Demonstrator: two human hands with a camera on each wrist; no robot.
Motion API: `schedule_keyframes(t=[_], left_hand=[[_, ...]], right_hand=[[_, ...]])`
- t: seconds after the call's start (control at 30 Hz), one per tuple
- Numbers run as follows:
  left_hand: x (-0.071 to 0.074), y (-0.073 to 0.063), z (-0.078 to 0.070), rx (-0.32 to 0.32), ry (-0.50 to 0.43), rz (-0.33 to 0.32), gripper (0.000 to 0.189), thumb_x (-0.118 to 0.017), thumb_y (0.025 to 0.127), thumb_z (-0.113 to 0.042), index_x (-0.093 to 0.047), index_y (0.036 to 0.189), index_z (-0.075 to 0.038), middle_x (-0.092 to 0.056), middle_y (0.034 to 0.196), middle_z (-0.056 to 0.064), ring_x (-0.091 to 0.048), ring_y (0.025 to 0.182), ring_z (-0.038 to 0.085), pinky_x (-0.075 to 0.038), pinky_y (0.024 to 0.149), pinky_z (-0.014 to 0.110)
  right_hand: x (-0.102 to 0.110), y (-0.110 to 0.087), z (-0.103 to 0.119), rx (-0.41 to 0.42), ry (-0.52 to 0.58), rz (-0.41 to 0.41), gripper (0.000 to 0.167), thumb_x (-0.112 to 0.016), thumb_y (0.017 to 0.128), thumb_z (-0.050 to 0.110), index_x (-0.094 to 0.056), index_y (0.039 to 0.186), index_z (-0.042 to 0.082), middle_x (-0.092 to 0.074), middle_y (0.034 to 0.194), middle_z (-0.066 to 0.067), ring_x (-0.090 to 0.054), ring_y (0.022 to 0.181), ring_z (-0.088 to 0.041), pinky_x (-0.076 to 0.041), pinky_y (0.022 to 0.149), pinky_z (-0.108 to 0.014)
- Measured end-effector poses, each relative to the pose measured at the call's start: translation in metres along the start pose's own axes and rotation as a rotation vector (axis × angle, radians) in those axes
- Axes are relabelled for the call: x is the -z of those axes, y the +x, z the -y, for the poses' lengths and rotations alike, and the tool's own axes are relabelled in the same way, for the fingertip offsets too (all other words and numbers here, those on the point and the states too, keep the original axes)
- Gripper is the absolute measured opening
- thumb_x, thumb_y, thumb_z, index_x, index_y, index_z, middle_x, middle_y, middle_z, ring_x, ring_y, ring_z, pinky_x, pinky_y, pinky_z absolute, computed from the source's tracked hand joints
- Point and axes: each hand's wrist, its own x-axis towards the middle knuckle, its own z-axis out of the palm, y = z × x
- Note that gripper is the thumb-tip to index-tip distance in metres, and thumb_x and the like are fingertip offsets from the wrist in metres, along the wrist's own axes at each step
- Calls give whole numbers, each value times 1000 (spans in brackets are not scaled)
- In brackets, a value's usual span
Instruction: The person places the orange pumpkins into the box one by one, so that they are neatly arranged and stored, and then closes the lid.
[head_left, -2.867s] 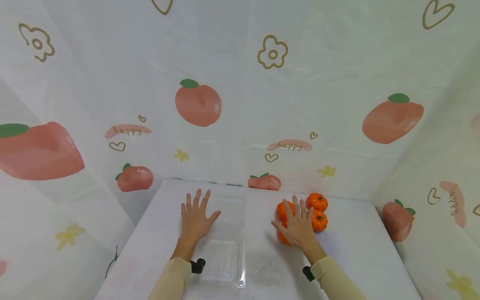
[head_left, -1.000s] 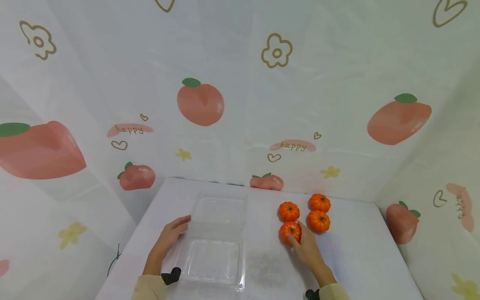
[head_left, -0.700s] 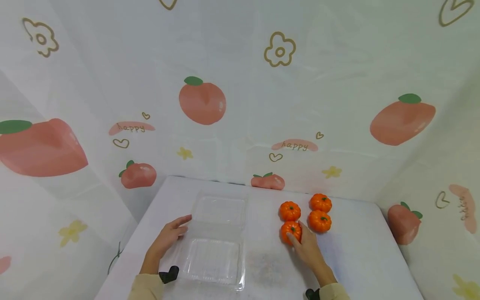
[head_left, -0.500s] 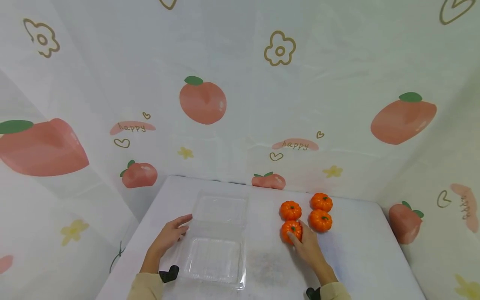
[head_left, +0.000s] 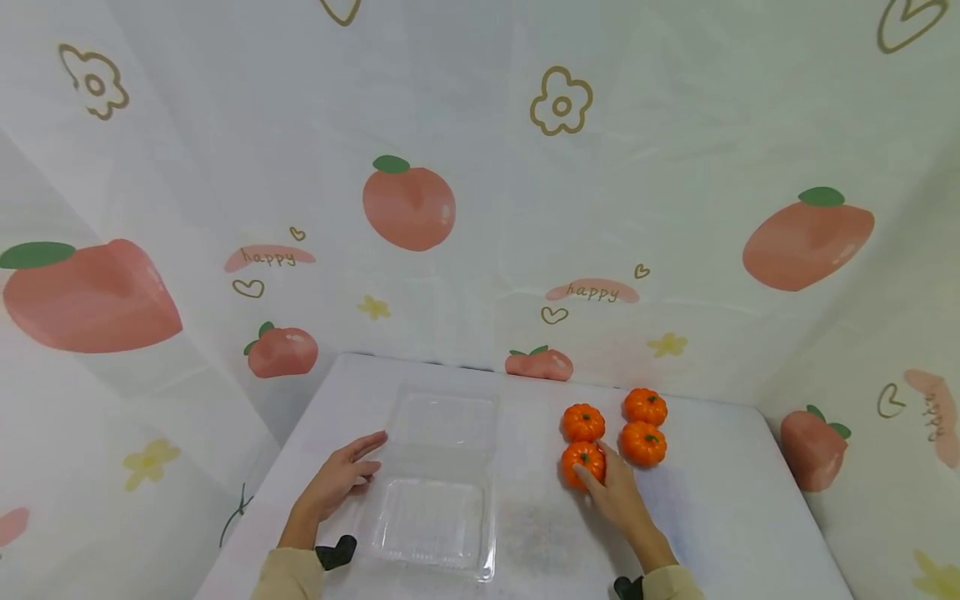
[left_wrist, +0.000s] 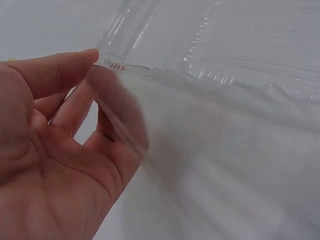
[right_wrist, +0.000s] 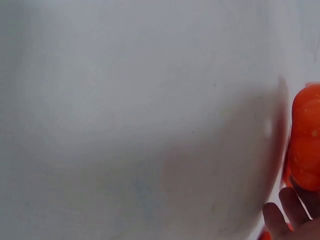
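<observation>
Pinching one glossy orange ribbed pumpkin [head_left: 581, 460] on the white surface [head_left: 720, 517] with our right hand [head_left: 618, 490], we judge the grip done, the lift not. Three matching pumpkins [head_left: 643, 444] lie outside the empty, unfolded clear plastic container [head_left: 431, 521]; our left hand [head_left: 333, 479] touches its edge, fingers relaxed.

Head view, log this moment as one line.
right hand: grips nearest orange pumpkin | left hand: at edge of clear container | container: open | three other pumpkins: on table

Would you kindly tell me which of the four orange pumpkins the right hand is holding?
The front-left pumpkin, nearest the person; the right hand has thumb and fingers around it, but not around the other three.
</observation>
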Motion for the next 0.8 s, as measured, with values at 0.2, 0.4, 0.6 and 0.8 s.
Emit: schedule_keyframes(t=[0.2, 0.4, 0.6, 0.8], left_hand=[[3, 0, 6, -8, -52, 28, 61, -61, 99, -6, -42, 156, -11, -36, 165, 14, -57, 83, 14, -51, 71, 24], [2, 0, 7, -4, -60, -10, 57, -63, 98, -6, -47, 153, -11, -43, 161, 13, -58, 80, 12, -53, 71, 23], [1, -3, 4, 9, -15, -80, 49, -68, 96, -14, -58, 144, -8, -58, 145, 16, -59, 79, 13, -54, 70, 24], [3, -6, 2, 1, 29, -44, 46, -67, 97, -18, -60, 141, -5, -62, 141, 17, -61, 82, 14, -56, 74, 26]], right_hand=[[0, 0, 3, 2, 23, 5, 93, -59, 95, 60, -27, 157, -2, -38, 157, -27, -39, 143, -45, -30, 118, -65], [-1, -1, 6, -8, 32, 25, 91, -60, 96, 58, -28, 158, 0, -39, 157, -27, -42, 140, -44, -32, 117, -65], [-2, -2, 7, 9, 19, 29, 94, -59, 94, 63, -29, 157, 1, -42, 155, -26, -44, 138, -44, -34, 116, -65], [-5, -1, 7, 14, 10, 22, 93, -60, 94, 62, -31, 157, 0, -43, 155, -26, -45, 138, -44, -35, 115, -64]])
